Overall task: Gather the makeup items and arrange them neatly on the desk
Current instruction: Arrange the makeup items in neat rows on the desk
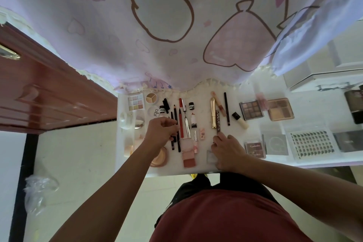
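Makeup lies in rows on the white desk (202, 167). My left hand (161, 132) is over a cluster of thin black pencils (175, 116), fingers curled and pinching one of them. My right hand (227, 149) rests near the front edge, fingertips holding the lower end of a dark brown patterned tube (218, 122). Between the hands lie a red pencil (181, 116), a silver tube (186, 122) and a pink blush palette (189, 156). A gold tube (213, 113) and a long dark pencil (226, 108) lie right of centre. Eyeshadow palettes (251, 109) sit further right.
A pastel palette (136, 102) and round compacts (151, 98) sit at the desk's back left. A lash tray (309, 143) and dark boxes (353, 104) are on the right. A pink patterned curtain (176, 35) hangs behind, a brown wooden cabinet (49, 94) stands left.
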{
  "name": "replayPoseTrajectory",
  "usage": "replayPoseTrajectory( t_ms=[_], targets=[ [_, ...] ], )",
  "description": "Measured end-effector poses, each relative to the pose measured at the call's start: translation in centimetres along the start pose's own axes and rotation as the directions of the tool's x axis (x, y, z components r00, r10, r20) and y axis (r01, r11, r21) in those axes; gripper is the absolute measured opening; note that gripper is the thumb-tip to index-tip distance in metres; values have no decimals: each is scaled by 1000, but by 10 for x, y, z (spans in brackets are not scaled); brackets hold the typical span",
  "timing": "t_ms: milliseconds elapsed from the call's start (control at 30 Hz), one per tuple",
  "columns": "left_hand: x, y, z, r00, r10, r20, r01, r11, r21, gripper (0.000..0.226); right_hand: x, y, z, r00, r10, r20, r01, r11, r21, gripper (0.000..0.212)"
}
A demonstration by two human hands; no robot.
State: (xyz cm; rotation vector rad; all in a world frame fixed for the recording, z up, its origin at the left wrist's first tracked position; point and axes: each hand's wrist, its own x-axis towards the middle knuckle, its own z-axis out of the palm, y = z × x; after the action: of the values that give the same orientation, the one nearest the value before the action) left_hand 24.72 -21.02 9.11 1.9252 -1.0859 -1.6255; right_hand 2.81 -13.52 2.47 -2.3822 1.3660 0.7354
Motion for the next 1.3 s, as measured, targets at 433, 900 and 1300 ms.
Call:
replayPoseTrajectory(
  t_ms=[433, 900, 1300],
  targets=[
    [4, 5, -2, 1000, 12, 14, -12, 1000, 15, 16, 9, 15, -18, 994, 91, -59, -75, 972, 223, 53],
    [-3, 59, 1, 914, 280, 293, -264, 960, -93, 25, -19, 59, -135, 949, 274, -158, 69, 307, 949, 30],
    [-14, 77, 3, 884, 362, 296, -312, 928, -205, 23, -32, 63, -150, 968, 178, -179, 129, 262, 956, 26]
  ],
)
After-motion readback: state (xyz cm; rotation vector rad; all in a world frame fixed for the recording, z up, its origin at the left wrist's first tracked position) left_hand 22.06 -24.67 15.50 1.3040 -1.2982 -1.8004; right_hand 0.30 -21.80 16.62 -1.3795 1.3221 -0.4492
